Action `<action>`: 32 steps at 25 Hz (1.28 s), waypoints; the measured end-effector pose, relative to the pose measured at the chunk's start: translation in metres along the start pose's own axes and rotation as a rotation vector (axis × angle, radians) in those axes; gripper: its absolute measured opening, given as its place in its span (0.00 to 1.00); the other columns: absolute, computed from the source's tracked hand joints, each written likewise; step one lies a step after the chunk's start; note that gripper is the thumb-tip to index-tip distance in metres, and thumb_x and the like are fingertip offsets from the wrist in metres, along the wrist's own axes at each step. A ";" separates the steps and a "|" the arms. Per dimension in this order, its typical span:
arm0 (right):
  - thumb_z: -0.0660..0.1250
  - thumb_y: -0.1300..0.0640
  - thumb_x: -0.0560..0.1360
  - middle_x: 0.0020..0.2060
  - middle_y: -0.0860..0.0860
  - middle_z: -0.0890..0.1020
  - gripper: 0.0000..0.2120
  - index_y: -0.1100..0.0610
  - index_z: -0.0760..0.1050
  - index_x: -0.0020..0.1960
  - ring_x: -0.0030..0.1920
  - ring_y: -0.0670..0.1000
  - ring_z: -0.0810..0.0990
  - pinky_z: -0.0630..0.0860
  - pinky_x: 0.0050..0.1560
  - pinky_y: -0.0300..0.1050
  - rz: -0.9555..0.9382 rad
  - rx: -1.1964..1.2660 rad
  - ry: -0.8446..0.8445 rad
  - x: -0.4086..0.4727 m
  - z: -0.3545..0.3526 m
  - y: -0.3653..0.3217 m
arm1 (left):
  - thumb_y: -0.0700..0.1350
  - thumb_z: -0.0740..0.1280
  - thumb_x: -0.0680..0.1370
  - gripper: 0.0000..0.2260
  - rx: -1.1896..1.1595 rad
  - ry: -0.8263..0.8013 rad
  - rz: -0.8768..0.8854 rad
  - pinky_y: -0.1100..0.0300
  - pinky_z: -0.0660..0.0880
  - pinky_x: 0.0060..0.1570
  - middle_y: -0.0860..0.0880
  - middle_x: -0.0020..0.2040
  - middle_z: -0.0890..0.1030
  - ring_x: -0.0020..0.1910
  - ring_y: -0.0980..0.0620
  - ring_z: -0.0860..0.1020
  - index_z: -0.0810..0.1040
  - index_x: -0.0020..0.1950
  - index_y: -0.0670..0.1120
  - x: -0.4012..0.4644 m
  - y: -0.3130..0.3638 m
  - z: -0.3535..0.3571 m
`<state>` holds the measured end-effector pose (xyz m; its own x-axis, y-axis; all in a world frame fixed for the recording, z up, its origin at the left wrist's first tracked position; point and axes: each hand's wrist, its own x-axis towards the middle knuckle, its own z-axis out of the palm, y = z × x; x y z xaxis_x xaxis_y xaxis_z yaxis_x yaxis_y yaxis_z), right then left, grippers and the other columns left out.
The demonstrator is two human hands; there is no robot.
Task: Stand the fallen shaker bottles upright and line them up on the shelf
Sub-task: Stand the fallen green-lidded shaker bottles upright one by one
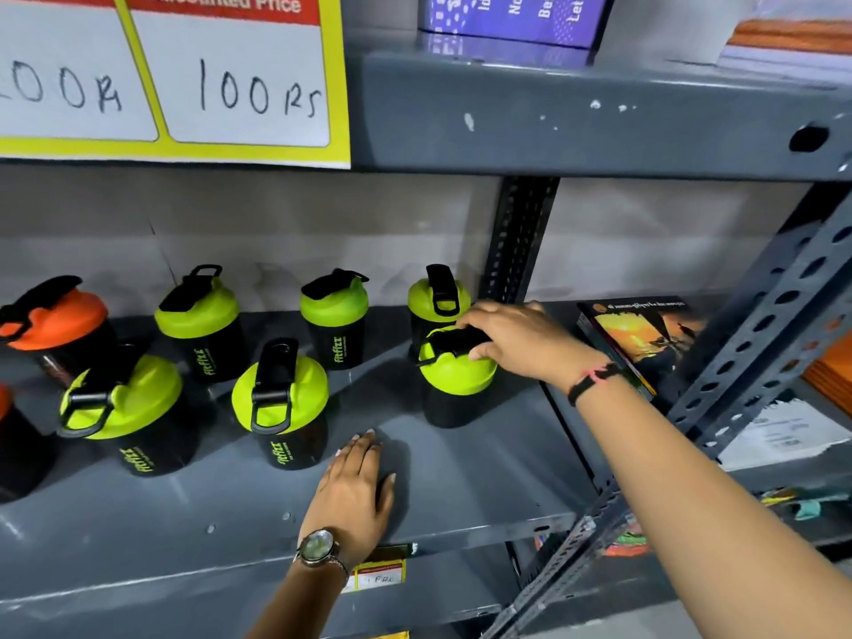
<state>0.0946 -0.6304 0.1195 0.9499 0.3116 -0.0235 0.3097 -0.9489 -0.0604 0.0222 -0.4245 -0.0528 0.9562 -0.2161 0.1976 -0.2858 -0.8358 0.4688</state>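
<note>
Several black shaker bottles with lime-green lids stand upright on the grey shelf (484, 477). My right hand (521, 339) grips the black flip cap of the rightmost front green shaker (454, 380), which stands upright. Behind it stands another green shaker (433, 297). Two more stand at the back (336, 315) (203, 320), and two in front (281, 403) (124, 408). An orange-lidded shaker (55, 315) stands at the far left. My left hand (355, 491) lies flat on the shelf, fingers apart, holding nothing.
A book (636, 334) lies on the shelf right of the perforated metal upright (516, 242). A yellow price sign (175, 76) hangs from the shelf above. A slanted perforated brace (756, 325) crosses at the right. A small price label (378, 574) sits on the shelf's front edge.
</note>
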 end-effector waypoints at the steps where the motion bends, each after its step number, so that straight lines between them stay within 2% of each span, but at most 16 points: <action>1: 0.65 0.54 0.74 0.66 0.50 0.71 0.19 0.52 0.68 0.64 0.67 0.54 0.68 0.64 0.64 0.55 0.012 0.013 -0.018 0.003 -0.001 0.002 | 0.43 0.63 0.76 0.18 0.000 0.005 0.004 0.47 0.61 0.69 0.38 0.68 0.69 0.68 0.40 0.67 0.68 0.64 0.38 0.000 0.000 0.000; 7: 0.68 0.54 0.73 0.61 0.51 0.74 0.17 0.52 0.70 0.61 0.62 0.54 0.71 0.68 0.57 0.48 0.012 0.097 -0.050 0.003 0.000 0.005 | 0.44 0.61 0.77 0.18 0.015 -0.001 0.019 0.49 0.57 0.71 0.40 0.71 0.66 0.70 0.42 0.63 0.67 0.65 0.39 0.001 0.000 0.000; 10: 0.68 0.51 0.72 0.59 0.52 0.76 0.17 0.53 0.72 0.58 0.61 0.55 0.73 0.69 0.55 0.48 0.048 0.080 -0.035 0.002 -0.001 0.002 | 0.44 0.61 0.77 0.18 0.014 0.003 0.025 0.50 0.56 0.71 0.40 0.71 0.65 0.70 0.42 0.62 0.67 0.64 0.39 0.000 0.001 -0.001; 15: 0.67 0.48 0.71 0.48 0.61 0.79 0.18 0.63 0.74 0.47 0.48 0.61 0.78 0.67 0.39 0.44 0.177 0.088 0.130 -0.012 0.004 -0.016 | 0.44 0.61 0.77 0.18 0.017 0.012 0.027 0.50 0.56 0.71 0.40 0.71 0.65 0.71 0.42 0.62 0.67 0.65 0.39 0.001 0.001 0.000; 20: 0.65 0.49 0.73 0.49 0.63 0.80 0.18 0.65 0.75 0.48 0.49 0.63 0.79 0.70 0.40 0.45 0.318 0.101 0.217 -0.016 0.012 -0.038 | 0.43 0.62 0.76 0.18 0.003 0.027 0.024 0.48 0.58 0.70 0.39 0.70 0.67 0.69 0.41 0.64 0.68 0.64 0.39 0.001 0.003 -0.001; 26: 0.62 0.50 0.75 0.51 0.64 0.79 0.18 0.66 0.74 0.50 0.51 0.63 0.78 0.75 0.46 0.50 0.287 0.116 0.237 -0.025 0.015 -0.037 | 0.44 0.60 0.77 0.18 0.018 0.008 0.018 0.49 0.56 0.71 0.39 0.71 0.65 0.71 0.42 0.62 0.66 0.65 0.39 0.000 0.002 -0.002; 28: 0.61 0.47 0.75 0.51 0.64 0.79 0.20 0.66 0.73 0.51 0.52 0.63 0.77 0.74 0.47 0.50 0.284 0.125 0.234 -0.027 0.016 -0.039 | 0.45 0.59 0.78 0.18 0.027 -0.007 0.018 0.50 0.55 0.71 0.40 0.71 0.64 0.71 0.42 0.61 0.65 0.66 0.39 0.000 0.005 -0.005; 30: 0.58 0.44 0.77 0.49 0.64 0.79 0.23 0.66 0.73 0.50 0.50 0.64 0.78 0.74 0.46 0.50 0.336 0.171 0.307 -0.034 0.017 -0.037 | 0.47 0.57 0.77 0.17 0.027 0.015 0.059 0.48 0.61 0.68 0.37 0.66 0.71 0.66 0.39 0.68 0.70 0.62 0.38 -0.004 0.009 -0.012; 32: 0.56 0.51 0.79 0.46 0.66 0.79 0.18 0.66 0.73 0.48 0.47 0.65 0.78 0.73 0.43 0.51 0.407 0.297 0.532 -0.048 0.031 -0.028 | 0.51 0.56 0.73 0.18 -0.045 0.163 0.019 0.44 0.72 0.54 0.35 0.50 0.80 0.51 0.36 0.78 0.75 0.51 0.39 -0.016 0.007 -0.018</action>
<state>0.0397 -0.6175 0.0913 0.9024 -0.2013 0.3810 -0.0249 -0.9070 -0.4203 0.0041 -0.4179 -0.0372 0.9287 -0.1435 0.3420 -0.3093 -0.8084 0.5008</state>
